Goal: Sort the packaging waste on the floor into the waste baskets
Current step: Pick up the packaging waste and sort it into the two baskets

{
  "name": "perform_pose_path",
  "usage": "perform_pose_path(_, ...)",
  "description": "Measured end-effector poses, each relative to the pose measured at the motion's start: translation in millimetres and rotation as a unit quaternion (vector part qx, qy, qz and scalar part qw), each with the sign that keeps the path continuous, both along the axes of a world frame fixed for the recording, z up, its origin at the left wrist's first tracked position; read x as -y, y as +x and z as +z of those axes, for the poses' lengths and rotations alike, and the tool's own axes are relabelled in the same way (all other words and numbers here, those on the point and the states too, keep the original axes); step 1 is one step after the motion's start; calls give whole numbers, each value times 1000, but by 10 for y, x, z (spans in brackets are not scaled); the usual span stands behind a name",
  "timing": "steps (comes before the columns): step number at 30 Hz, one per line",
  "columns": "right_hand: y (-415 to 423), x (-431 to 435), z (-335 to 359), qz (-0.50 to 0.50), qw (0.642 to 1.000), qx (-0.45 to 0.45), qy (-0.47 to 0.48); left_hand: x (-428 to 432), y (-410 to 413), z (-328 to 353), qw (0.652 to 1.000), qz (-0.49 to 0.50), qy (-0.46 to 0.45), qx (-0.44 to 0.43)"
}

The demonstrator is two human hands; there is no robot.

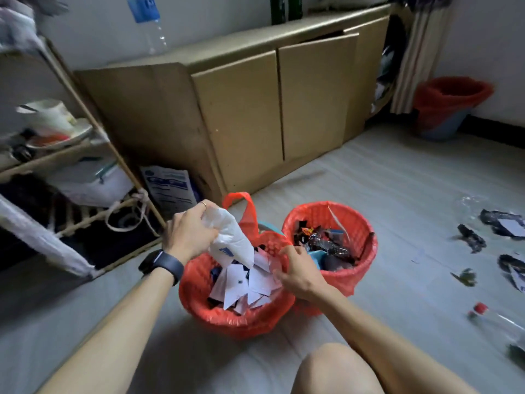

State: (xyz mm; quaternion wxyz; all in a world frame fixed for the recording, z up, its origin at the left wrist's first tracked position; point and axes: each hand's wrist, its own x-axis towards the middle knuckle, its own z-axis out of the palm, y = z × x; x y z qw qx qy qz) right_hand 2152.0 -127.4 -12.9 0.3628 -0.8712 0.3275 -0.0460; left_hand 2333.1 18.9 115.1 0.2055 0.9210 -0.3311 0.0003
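While the left hand (190, 234) holds a crumpled white bag (231, 237) just above the left basket (227, 322), sorting looks well under way but not finished. Left fingers are clamped round the bag's upper end. Its lower end hangs among the white paper scraps (235, 282) that fill this basket. Right hand (298, 271): fingers curled over the basket's right rim, pinching the red liner (279, 240) there, apparently to steady it. Right basket (312, 214), touching the left one, holds dark foil wrappers (326, 245) and a blue piece.

Done, by my reading: two sorted lots, paper on the left, foil and plastic on the right.

In hand: the white bag, not yet released. Whether it is paper or plastic I cannot tell, so I cannot confirm it belongs in this basket.

Left to do: on the floor (397, 194) at the right lie several torn dark pieces (502, 226), some clear film (468, 201) and, nearer, a clear bottle with a red cap (500, 322). All are well apart from both baskets. A third lined bin (449, 106) stands in the far right corner, contents hidden.

Estimate: past the midpoint, a handful of items outstanding.
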Motion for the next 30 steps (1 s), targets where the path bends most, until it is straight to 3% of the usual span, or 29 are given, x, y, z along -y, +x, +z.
perform_pose_path(3, 6, -11, -173, 51, 994, -40, -88, 75, 21, -440, 995, -12, 52, 87)
perform_pose_path(6, 8, 57, -280, 102, 978, -63, -169, 165, -28, -871, 991, -23, 75, 105)
perform_pose_path(11, 71, 41, -504, 99, 986, -43, -126, 283, 125, -1340, 980, -49, 130, 146)
perform_pose_path(19, 57, -99, -567, 68, 987, -6, -146, 269, 310, -1815, 952, -97, 224, 185)
perform_pose_path(24, 79, -107, -555, 65, 982, -21, -179, 225, 358, -2038, 943, -87, 307, 98)
perform_pose_path(30, 221, -36, -496, 68, 968, -52, -236, 175, 341, -2192, 967, -39, 239, -71)
